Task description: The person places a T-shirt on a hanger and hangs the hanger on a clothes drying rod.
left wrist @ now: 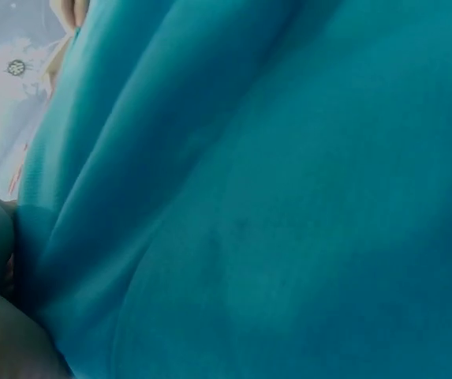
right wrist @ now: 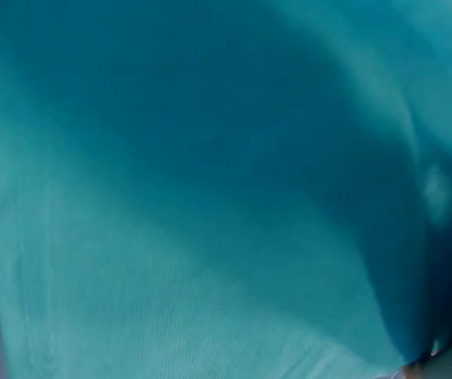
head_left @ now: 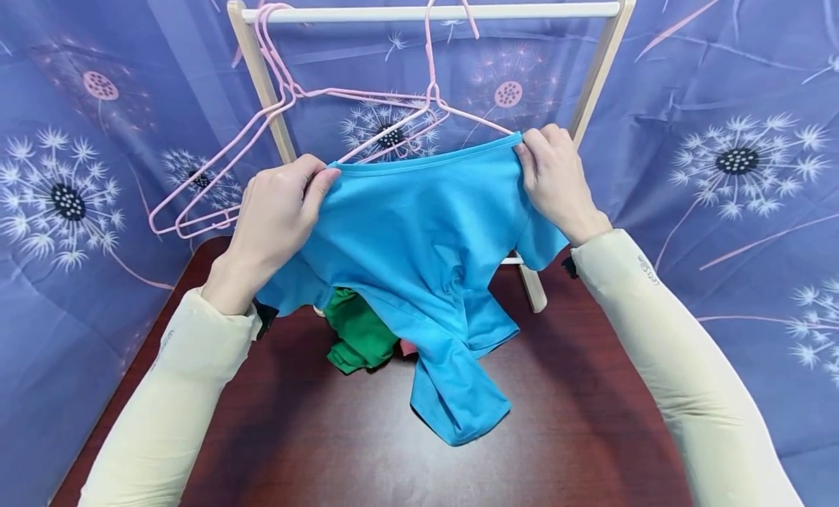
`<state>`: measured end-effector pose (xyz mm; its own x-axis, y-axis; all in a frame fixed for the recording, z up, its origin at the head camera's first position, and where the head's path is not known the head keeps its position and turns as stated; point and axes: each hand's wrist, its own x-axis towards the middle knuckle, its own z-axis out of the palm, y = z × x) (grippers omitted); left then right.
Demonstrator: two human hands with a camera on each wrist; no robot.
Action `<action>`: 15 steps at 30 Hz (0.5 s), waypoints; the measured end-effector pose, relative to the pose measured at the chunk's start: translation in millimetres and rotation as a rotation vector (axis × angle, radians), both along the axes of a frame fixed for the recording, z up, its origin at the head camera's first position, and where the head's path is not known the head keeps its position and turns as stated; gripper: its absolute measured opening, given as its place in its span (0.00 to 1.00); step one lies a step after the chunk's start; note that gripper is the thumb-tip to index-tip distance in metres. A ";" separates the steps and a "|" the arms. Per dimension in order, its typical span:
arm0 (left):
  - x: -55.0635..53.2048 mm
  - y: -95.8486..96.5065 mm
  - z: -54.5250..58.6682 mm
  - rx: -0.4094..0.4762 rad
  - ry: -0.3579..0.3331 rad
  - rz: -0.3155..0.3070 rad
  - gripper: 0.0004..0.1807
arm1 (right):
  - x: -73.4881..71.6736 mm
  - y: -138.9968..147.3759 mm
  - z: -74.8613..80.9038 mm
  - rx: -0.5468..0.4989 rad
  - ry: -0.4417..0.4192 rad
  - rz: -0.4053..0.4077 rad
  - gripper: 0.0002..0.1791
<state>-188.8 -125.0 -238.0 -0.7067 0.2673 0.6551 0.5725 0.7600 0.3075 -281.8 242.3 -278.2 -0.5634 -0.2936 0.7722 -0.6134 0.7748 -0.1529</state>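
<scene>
A blue short-sleeved T-shirt hangs stretched between both hands, its lower part drooping toward the table. My left hand pinches the collar edge at one shoulder, thumb on top. At the other shoulder my right hand pinches the same edge. A pink hanger stands up out of the neck opening, its hook in front of the rack's rail and its lower part hidden by the cloth. Blue fabric fills most of the left wrist view, and blue fabric fills the right wrist view too.
A clothes rack with a white rail and wooden legs stands behind. Other pink hangers hang at its left end. A crumpled green garment and a bit of pink cloth lie on the dark wooden table. Patterned curtain surrounds it.
</scene>
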 end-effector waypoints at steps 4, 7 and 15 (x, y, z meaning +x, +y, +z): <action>4.3 0.4 -1.4 -0.002 -0.060 -0.032 0.16 | -4.0 -2.2 -0.9 -0.011 -0.039 -0.003 0.16; 8.6 -0.9 -1.8 -0.003 -0.130 -0.055 0.16 | -5.7 -3.3 -1.7 -0.017 -0.058 -0.007 0.17; 24.0 1.2 -0.8 0.036 -0.286 -0.141 0.14 | -10.4 -7.1 2.9 -0.028 -0.086 -0.002 0.17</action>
<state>-164.8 -123.9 -238.8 -0.8211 0.3563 0.4459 0.5581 0.6650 0.4963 -292.3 235.2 -275.3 -0.6282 -0.2713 0.7292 -0.5958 0.7705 -0.2266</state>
